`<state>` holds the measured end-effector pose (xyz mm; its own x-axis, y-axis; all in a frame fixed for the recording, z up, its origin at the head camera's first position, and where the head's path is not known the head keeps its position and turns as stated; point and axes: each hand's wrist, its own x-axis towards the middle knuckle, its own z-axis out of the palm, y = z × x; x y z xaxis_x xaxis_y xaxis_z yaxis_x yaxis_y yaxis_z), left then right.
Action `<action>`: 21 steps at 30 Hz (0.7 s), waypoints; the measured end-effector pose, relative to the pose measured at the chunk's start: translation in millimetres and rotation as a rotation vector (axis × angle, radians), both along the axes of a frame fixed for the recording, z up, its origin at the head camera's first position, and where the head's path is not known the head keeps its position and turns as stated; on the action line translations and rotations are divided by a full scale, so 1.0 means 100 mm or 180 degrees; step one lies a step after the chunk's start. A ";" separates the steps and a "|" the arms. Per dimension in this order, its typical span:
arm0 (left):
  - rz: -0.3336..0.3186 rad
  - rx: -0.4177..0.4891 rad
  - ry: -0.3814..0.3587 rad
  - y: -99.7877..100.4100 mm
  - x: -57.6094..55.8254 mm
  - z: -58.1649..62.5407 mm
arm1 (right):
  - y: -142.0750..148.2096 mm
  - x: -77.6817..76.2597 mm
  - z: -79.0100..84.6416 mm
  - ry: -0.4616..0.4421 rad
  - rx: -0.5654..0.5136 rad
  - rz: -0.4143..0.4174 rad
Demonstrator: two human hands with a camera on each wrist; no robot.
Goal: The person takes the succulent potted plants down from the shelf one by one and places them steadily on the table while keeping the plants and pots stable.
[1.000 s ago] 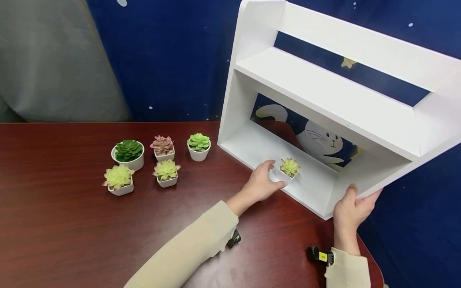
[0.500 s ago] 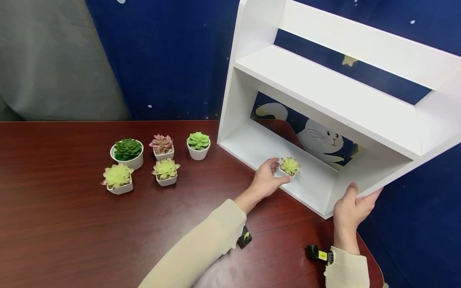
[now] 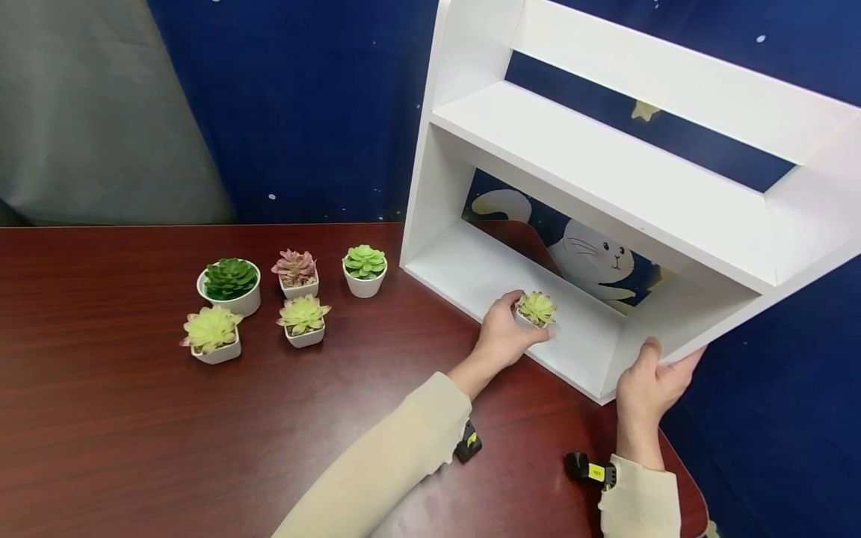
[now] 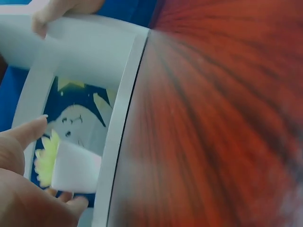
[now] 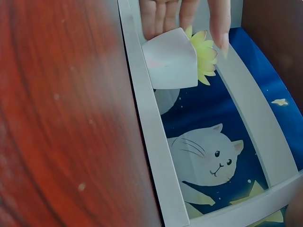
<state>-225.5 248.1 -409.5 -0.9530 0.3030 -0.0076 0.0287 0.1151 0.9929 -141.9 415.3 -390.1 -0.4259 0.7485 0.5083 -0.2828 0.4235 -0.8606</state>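
Observation:
A small yellow-green succulent [image 3: 537,308] in a white pot [image 5: 173,61] stands on the lower board of a white shelf unit [image 3: 599,175]. My left hand [image 3: 506,332] is around this pot with thumb and fingers spread. In the left wrist view a gap shows between the thumb [image 4: 33,130] and the pot, while the fingertips lie close to its other side. My right hand [image 3: 651,392] grips the right side panel of the shelf unit, thumb on the inner face and fingers outside. Where those outer fingers press is partly hidden.
Several potted succulents stand on the dark red table [image 3: 134,433] at left: a dark green one [image 3: 230,280], a pinkish one [image 3: 296,270], a bright green one [image 3: 364,269] and two yellow-green ones, including this near-left plant [image 3: 211,332]. Behind hangs a blue curtain [image 3: 303,112].
My left hand has moved slightly right and further around the potted succulent on the lower board. My right hand keeps its hold on the side panel. The whole head view has shifted slightly.

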 end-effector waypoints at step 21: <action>-0.0004 -0.0390 0.0157 0.08 -0.12 -0.06 | -0.02 0.02 0.01 -0.0004 0.0073 -0.0039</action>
<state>-237.4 256.2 -415.1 -0.9528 0.3037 0.0023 0.0774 0.2355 0.9688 -140.3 413.5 -388.8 -0.4175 0.7418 0.5248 -0.2764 0.4465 -0.8510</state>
